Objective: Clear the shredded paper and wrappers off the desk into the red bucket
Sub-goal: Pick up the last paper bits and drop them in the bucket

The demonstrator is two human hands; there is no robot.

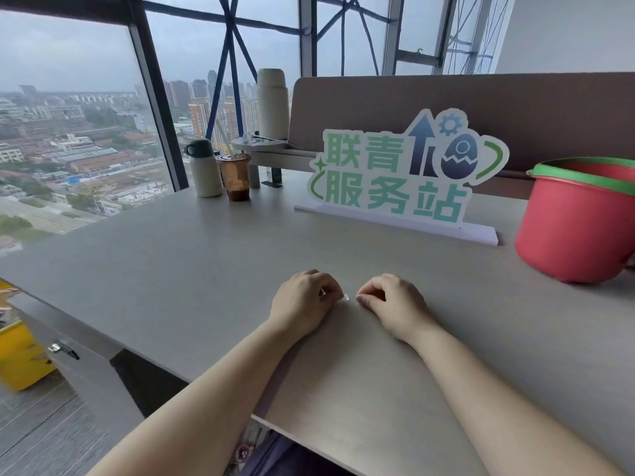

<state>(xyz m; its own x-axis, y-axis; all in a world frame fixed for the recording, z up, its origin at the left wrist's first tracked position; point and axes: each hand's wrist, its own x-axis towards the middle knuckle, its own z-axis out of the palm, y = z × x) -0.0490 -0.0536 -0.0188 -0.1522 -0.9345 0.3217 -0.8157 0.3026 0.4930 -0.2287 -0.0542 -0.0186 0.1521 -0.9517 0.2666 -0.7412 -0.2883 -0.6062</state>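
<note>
Both my hands rest on the grey desk (pixel 192 269) near its middle. My left hand (pixel 304 302) has its fingers curled, with a small white scrap pinched at the fingertips. A tiny white paper scrap (pixel 347 297) lies on the desk between the two hands. My right hand (pixel 391 302) is curled too, fingertips on the desk just right of that scrap; whether it holds anything I cannot see. The red bucket (pixel 577 231) with a green rim stands on the desk at the far right, well away from both hands.
A standing sign (pixel 405 173) with green characters is at the back centre. A brown drink cup (pixel 234 176), a small white flask (pixel 204 168) and a tall flask (pixel 272 104) stand back left by the window. A brown partition (pixel 515 111) closes the back. The desk's left edge drops to the floor.
</note>
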